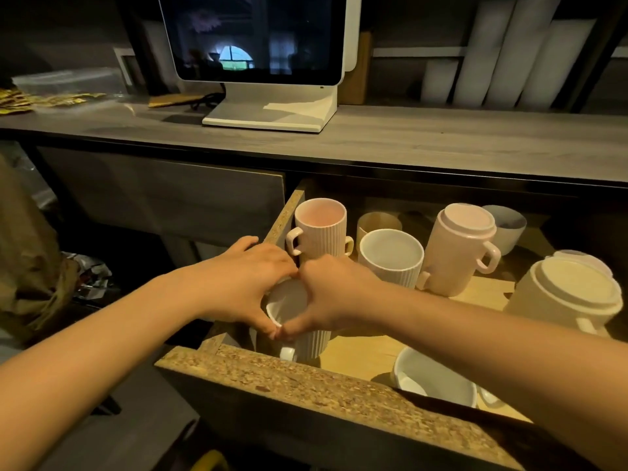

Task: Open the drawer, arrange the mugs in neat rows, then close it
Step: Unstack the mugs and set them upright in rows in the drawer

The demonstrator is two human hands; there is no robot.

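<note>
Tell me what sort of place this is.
Probably a café or shop service counter. A white touchscreen terminal stands on the grey countertop, the open drawer below it holds many mugs, and white rolls lean behind.

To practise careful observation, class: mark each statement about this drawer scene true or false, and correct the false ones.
1. The drawer is open. True.
2. The left hand and the right hand both grip the ribbed white mug. True.
3. Every mug stands mouth up. False: the pink mug right of centre is upside down.
4. The screen sits inside the drawer. False: it stands on the counter above.
</note>
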